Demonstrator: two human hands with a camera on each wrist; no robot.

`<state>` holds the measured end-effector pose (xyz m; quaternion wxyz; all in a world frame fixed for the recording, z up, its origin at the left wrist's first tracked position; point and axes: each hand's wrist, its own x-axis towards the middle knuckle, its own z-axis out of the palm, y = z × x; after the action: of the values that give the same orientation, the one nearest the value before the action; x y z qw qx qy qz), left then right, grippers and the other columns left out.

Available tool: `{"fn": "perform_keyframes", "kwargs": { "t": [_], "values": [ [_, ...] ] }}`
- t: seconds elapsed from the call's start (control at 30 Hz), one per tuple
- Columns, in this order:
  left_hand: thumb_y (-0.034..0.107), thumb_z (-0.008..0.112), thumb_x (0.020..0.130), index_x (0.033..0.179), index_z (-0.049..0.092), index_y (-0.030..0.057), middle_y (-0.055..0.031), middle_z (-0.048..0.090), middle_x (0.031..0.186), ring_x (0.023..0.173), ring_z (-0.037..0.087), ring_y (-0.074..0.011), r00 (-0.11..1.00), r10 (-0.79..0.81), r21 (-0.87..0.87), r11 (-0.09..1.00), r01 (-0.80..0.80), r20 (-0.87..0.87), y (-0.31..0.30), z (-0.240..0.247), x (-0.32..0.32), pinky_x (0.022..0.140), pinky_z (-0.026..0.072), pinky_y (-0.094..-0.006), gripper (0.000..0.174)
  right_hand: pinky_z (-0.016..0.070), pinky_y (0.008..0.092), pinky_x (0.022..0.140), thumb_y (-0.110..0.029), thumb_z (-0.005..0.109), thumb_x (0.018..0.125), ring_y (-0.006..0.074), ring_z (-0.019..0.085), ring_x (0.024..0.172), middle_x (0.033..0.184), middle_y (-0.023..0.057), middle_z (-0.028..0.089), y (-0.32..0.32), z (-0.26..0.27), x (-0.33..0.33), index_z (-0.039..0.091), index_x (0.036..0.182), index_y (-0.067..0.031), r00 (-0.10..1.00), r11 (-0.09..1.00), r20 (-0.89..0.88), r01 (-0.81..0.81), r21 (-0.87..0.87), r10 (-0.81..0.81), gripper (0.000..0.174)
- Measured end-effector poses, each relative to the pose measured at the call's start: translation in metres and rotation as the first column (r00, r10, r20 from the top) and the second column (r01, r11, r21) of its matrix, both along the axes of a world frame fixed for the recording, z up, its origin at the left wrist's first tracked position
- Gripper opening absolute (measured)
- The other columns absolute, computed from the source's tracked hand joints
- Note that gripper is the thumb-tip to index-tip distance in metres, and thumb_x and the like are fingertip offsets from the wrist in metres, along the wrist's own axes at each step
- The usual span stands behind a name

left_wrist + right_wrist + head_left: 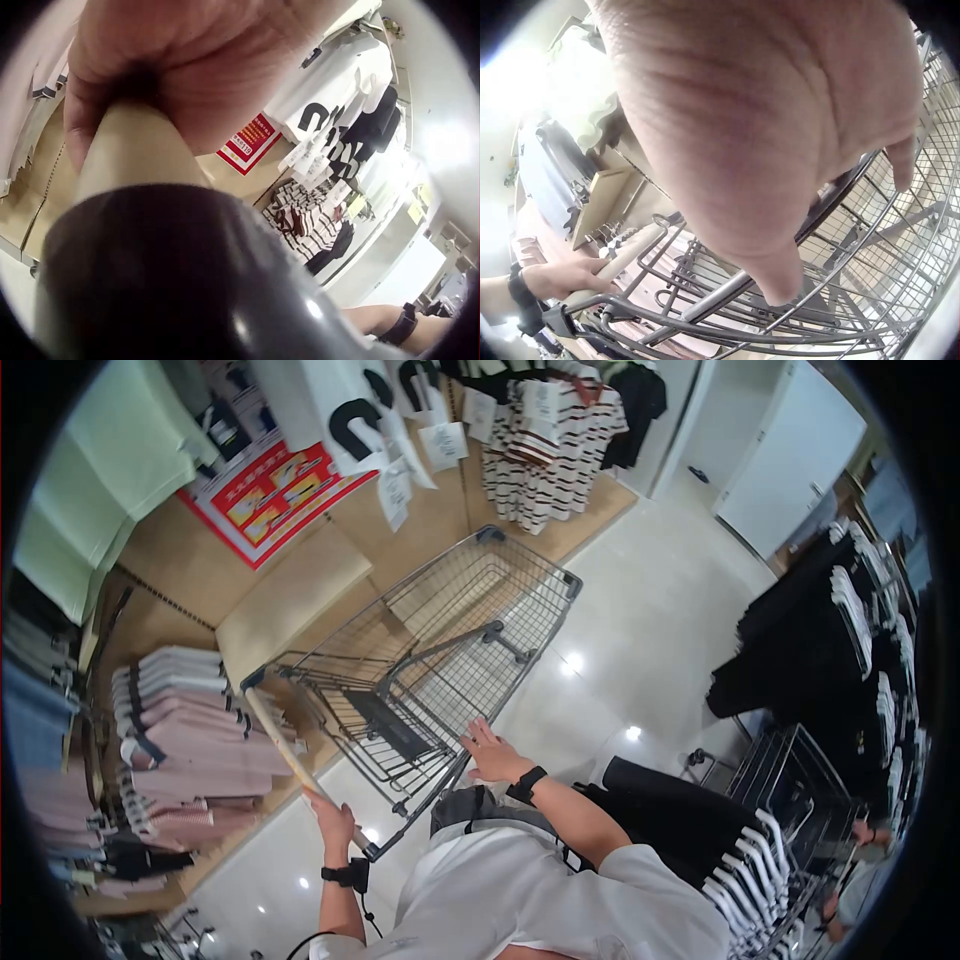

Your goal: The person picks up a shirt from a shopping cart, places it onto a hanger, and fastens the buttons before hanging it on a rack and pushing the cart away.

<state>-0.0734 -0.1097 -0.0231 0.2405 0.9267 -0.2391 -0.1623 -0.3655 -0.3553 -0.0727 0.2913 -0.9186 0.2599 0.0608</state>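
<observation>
An empty wire shopping cart (385,725) stands in front of me, turned at an angle. My left hand (330,820) grips its pale handle bar (283,740) close to the near end. In the left wrist view, the palm wraps the bar (139,154) just past a dark end fitting (172,262). My right hand (497,753) rests at the cart's near side rim with its fingers extended and spread. Seen from the right wrist, that hand (757,127) overlaps the dark metal rim, thumb pointing down on one side; part of the contact is hidden by the palm.
Pink shirts (200,745) hang on the left. A wooden display ledge (295,585) with a red price sign (275,495) runs along the wall behind the cart. Dark clothes (800,630) fill racks on the right, with black garments (660,810) close beside my right arm. Glossy floor (640,620) lies between.
</observation>
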Motion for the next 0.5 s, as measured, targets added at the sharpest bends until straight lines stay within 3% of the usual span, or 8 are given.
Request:
{"fn": "perform_keyframes", "kwargs": {
  "t": [0.1, 0.17, 0.2, 0.27, 0.3, 0.33, 0.4, 0.5],
  "values": [
    [-0.004, 0.06, 0.078, 0.147, -0.012, -0.0002, -0.0361, 0.038, 0.13, 0.099, 0.059, -0.0466, 0.995, 0.063, -0.015, 0.998, -0.064, -0.075, -0.029, 0.035, -0.025, 0.081, 0.0548, -0.0458, 0.099, 0.0328, 0.0568, 0.106, -0.038, 0.071, 0.08, 0.0366, 0.002, 0.146, 0.156, 0.0206, 0.01, -0.016, 0.026, 0.003, 0.033, 0.144, -0.0048, 0.991, 0.994, -0.126, 0.047, 0.103, -0.034, 0.082],
    [-0.004, 0.06, 0.078, 0.146, -0.011, -0.0003, -0.0345, 0.039, 0.129, 0.096, 0.06, -0.0463, 0.958, 0.1, -0.069, 0.99, -0.123, -0.27, -0.038, 0.057, -0.037, 0.077, 0.0568, -0.0452, 0.099, 0.0345, 0.0566, 0.105, -0.037, 0.072, 0.078, 0.0375, 0.003, 0.146, 0.155, 0.0217, 0.014, -0.02, 0.015, 0.003, 0.035, 0.142, -0.0059, 0.992, 0.998, -0.123, 0.04, 0.053, -0.033, 0.081],
    [-0.004, 0.06, 0.078, 0.146, -0.011, -0.0003, -0.0345, 0.039, 0.129, 0.096, 0.06, -0.0463, 0.955, 0.131, -0.067, 0.986, -0.154, -0.265, -0.034, 0.045, -0.035, 0.077, 0.0568, -0.0452, 0.099, 0.0363, 0.0564, 0.105, -0.037, 0.074, 0.077, 0.0383, 0.003, 0.145, 0.153, 0.0228, 0.017, -0.022, 0.011, 0.004, 0.036, 0.14, -0.0071, 0.992, 0.998, -0.11, 0.065, 0.004, -0.064, 0.08],
    [-0.005, 0.059, 0.079, 0.146, -0.013, 0.0002, -0.0338, 0.038, 0.129, 0.093, 0.061, -0.0455, 0.992, 0.03, -0.117, 0.992, -0.044, -0.12, -0.031, 0.014, -0.024, 0.074, 0.0582, -0.0447, 0.098, 0.0377, 0.056, 0.103, -0.038, 0.073, 0.078, 0.0411, 0.004, 0.145, 0.151, 0.0262, 0.019, -0.028, 0.014, 0.007, 0.039, 0.137, -0.005, 0.993, 0.999, -0.112, 0.024, -0.023, -0.026, 0.076],
    [-0.003, 0.059, 0.08, 0.145, -0.014, -0.0011, -0.0347, 0.037, 0.131, 0.094, 0.061, -0.0461, 0.973, 0.065, -0.072, 0.994, -0.083, -0.221, -0.048, 0.058, -0.041, 0.074, 0.0575, -0.045, 0.098, 0.0386, 0.0554, 0.103, -0.039, 0.073, 0.078, 0.0431, 0.005, 0.144, 0.149, 0.0283, 0.021, -0.03, 0.021, 0.011, 0.04, 0.136, -0.0039, 0.983, 0.999, -0.178, 0.029, -0.019, -0.032, 0.075],
    [-0.003, 0.059, 0.08, 0.145, -0.014, -0.0011, -0.0347, 0.037, 0.131, 0.094, 0.061, -0.0461, 0.973, 0.08, -0.068, 0.993, -0.097, -0.214, -0.045, 0.046, -0.035, 0.074, 0.0575, -0.045, 0.098, 0.0395, 0.0549, 0.102, -0.039, 0.073, 0.078, 0.0452, 0.006, 0.143, 0.147, 0.0303, 0.023, -0.03, 0.024, 0.015, 0.041, 0.134, -0.0027, 0.968, 0.999, -0.247, 0.036, -0.015, -0.038, 0.074],
    [0.0, 0.059, 0.081, 0.144, -0.014, -0.0031, -0.036, 0.036, 0.131, 0.094, 0.06, -0.0469, 0.988, -0.08, -0.051, 0.995, 0.087, 0.134, -0.038, 0.023, -0.034, 0.076, 0.056, -0.0453, 0.097, 0.0409, 0.0554, 0.1, -0.042, 0.072, 0.078, 0.049, 0.009, 0.141, 0.143, 0.0316, 0.027, -0.023, 0.014, 0.021, 0.041, 0.132, 0.001, 0.959, 0.998, -0.282, -0.008, -0.069, -0.012, 0.076],
    [0.003, 0.061, 0.081, 0.144, -0.013, -0.0045, -0.0372, 0.036, 0.13, 0.094, 0.06, -0.0479, 0.998, -0.041, -0.03, 0.999, 0.042, 0.049, -0.044, 0.03, -0.039, 0.08, 0.0535, -0.0462, 0.097, 0.0415, 0.0571, 0.099, -0.045, 0.071, 0.078, 0.0498, 0.01, 0.14, 0.142, 0.0301, 0.03, -0.019, 0.008, 0.032, 0.042, 0.13, 0.0034, 0.916, 0.978, -0.391, 0.003, -0.208, -0.086, 0.077]
  ]
}}
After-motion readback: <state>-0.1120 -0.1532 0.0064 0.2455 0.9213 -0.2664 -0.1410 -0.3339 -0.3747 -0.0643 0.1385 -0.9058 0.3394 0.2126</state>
